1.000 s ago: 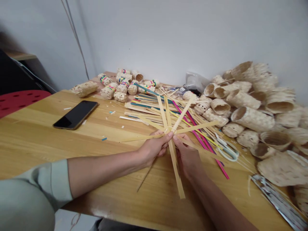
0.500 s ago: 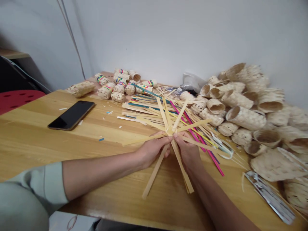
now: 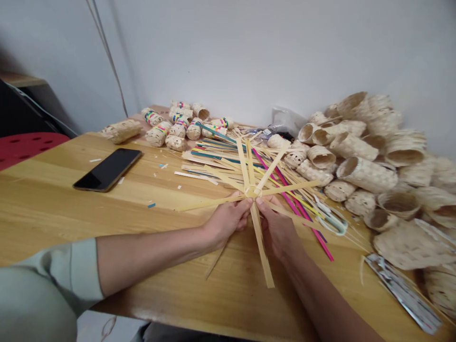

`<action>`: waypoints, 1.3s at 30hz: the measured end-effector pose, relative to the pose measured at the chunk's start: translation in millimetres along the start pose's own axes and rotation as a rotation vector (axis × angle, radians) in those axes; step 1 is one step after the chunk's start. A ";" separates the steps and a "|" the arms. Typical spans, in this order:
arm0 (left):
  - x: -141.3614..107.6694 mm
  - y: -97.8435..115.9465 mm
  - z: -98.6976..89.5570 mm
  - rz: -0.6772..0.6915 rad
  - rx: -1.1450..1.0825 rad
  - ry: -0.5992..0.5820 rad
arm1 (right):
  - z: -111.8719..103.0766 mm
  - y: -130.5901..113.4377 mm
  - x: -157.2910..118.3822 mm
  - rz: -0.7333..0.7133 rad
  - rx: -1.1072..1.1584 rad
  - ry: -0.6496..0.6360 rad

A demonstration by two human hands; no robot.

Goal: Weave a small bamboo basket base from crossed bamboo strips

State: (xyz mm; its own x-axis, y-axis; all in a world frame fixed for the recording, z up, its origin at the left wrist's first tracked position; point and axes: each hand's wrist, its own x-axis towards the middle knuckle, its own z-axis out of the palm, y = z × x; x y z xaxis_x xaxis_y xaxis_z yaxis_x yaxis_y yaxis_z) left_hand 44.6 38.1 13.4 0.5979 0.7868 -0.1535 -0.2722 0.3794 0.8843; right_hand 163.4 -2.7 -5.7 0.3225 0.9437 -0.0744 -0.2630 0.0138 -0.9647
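Observation:
Pale bamboo strips (image 3: 261, 242) cross at a small centre and spread outward like a star, held above the table. My left hand (image 3: 228, 218) pinches them just left of the centre, thumb on top. On the other side my right hand (image 3: 280, 225) grips them close to the centre, its thumb near the left one. One strip points down toward the table's front edge, and another slants down partly hidden behind my left hand. Behind the star lies a heap of loose strips (image 3: 213, 159), plain and coloured, with pink strips (image 3: 322, 244) at its right.
A black phone (image 3: 109, 169) lies on the wooden table (image 3: 149, 285) at the left. Small woven tubes with coloured bands (image 3: 156, 134) stand at the back. Many plain woven tubes (image 3: 366, 175) are piled at the right, beside a silvery packet (image 3: 402, 292).
The star of strips has turned a little; its lower strips have shifted, the lower left one now mostly behind my left hand. Both hands keep their grip.

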 end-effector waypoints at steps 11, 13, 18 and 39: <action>10.8 -4.8 -7.8 0.056 0.138 0.024 | 4.7 -9.0 0.4 0.085 0.066 0.003; 11.6 -5.2 -8.8 0.055 0.144 0.021 | 3.5 -9.0 0.9 0.079 0.049 0.000; 13.3 -3.9 -11.2 0.078 0.196 0.005 | 2.6 -9.8 1.9 0.084 0.025 0.026; 12.7 5.2 -9.8 0.108 0.243 -0.046 | 2.2 -11.3 1.9 0.058 -0.028 0.055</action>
State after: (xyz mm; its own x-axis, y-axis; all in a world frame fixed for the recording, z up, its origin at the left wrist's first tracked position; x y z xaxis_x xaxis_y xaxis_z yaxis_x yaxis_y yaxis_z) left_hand 43.4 54.9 11.8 0.6104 0.7912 -0.0372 -0.1506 0.1620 0.9752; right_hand 165.0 -0.4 5.6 0.3568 0.9231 -0.1434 -0.2574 -0.0504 -0.9650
